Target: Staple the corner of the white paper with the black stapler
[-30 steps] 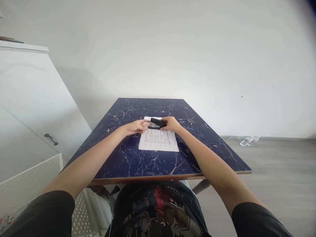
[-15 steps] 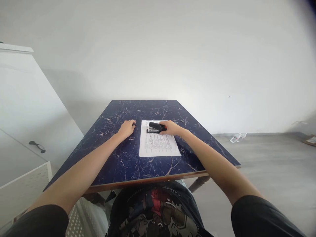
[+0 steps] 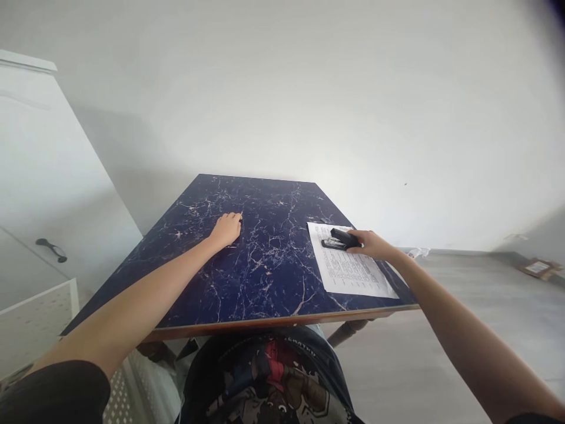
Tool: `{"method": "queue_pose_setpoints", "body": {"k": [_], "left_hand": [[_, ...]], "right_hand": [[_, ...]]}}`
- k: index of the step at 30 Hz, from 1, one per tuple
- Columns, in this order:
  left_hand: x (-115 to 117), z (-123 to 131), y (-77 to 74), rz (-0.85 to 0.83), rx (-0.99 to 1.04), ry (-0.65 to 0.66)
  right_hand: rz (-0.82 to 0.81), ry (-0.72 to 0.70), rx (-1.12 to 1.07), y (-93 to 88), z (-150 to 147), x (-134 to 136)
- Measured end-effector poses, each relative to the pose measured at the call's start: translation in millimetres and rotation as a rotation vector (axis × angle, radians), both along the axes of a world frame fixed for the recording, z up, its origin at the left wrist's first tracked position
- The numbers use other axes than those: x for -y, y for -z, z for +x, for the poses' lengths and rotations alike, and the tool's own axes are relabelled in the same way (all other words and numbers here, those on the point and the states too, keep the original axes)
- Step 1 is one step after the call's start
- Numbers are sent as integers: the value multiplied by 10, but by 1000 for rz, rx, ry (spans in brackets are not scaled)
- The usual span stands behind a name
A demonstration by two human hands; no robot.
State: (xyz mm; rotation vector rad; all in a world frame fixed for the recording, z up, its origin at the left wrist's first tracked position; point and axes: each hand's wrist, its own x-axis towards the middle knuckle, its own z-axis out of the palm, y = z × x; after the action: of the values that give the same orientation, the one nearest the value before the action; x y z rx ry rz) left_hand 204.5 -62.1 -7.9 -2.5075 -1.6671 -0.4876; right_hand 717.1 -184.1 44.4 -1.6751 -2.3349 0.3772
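Right hand (image 3: 369, 243) pinches the rear end of an oblong black stapler (image 3: 344, 238), thumb nearer, fingers farther. The stapler lies over the far part of white printed paper (image 3: 353, 274), on the right side of a blue, white-veined marble-patterned table (image 3: 273, 274). Its long axis runs roughly left to right, gaping mouth pointing left, toward the left hand (image 3: 226, 229). That hand sits well apart, palm down on the table's left half, fingers bent; cannot tell whether anything lies beneath them. Right hand much the nearer, directly right of the stapler.
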Motion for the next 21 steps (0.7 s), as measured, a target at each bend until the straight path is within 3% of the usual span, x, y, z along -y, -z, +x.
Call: {"method": "queue_pose_setpoints", "body": {"k": [4, 7, 10, 13, 15, 18, 21], "left_hand": [[13, -9, -3, 0, 3, 6], [6, -14, 2, 2, 10, 12], [-2, -10, 5, -3, 19, 9], [4, -1, -6, -11, 19, -3], [16, 3, -21, -16, 13, -6], [31, 3, -49, -27, -6, -4], [36, -1, -67, -27, -26, -1]], "right_hand": [[-17, 3, -15, -13, 0, -20], [-34, 11, -60, -138, -41, -3], [138, 97, -216, -354, -291, 9], [353, 162, -361, -524, -904, -77], [308, 91, -317, -534, -1461, -217], [235, -49, -139, -371, -2289, -499], [170, 40, 13, -80, -2872, -733]]}}
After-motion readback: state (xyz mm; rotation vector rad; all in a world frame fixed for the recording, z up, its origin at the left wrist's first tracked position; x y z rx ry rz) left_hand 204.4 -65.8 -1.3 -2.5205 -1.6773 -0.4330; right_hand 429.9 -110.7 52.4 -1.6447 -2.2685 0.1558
